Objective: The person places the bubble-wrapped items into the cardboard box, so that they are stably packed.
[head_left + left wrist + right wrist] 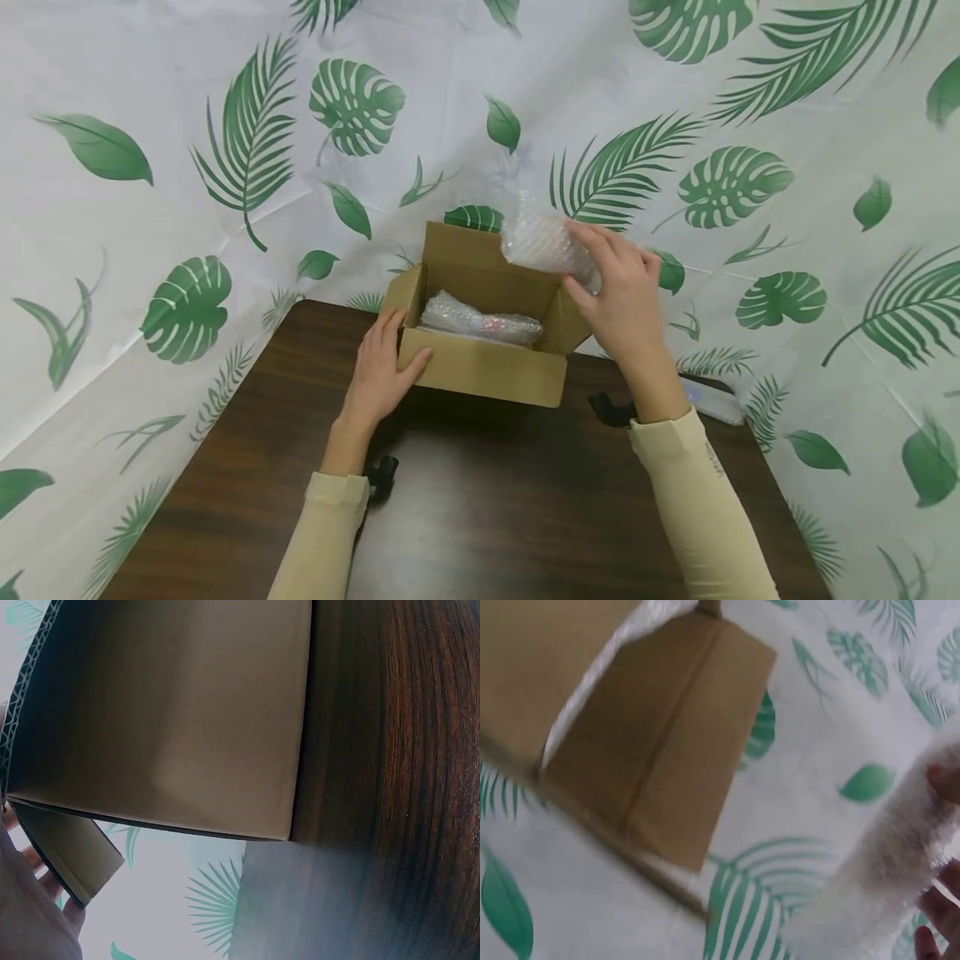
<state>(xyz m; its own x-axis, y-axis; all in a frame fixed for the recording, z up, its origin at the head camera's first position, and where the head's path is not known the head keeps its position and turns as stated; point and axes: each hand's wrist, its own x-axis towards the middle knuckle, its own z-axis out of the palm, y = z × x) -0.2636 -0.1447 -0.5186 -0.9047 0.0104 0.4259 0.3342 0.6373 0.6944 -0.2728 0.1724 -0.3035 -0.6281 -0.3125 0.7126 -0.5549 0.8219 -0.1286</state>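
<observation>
An open cardboard box (487, 371) stands at the back of the table, its flaps spread out. My left hand (378, 367) grips its front left corner, with the thumb over the front flap and the fingers at the left flap (71, 851). Up over the box's right side, my right hand (618, 287) holds a bubble-wrapped package (543, 237) between thumb and fingers. What the wrap covers is hidden. Inside the box lies another bubble-wrapped package (480, 321) with a small red patch. In the right wrist view the held package (889, 862) is beside the box's flap (697, 742).
The box sits on a dark wooden table (480, 508). A clear-wrapped item (712, 402) lies at the back right edge, partly behind the right forearm. A white leaf-print sheet (450, 92) hangs close behind and beside the table.
</observation>
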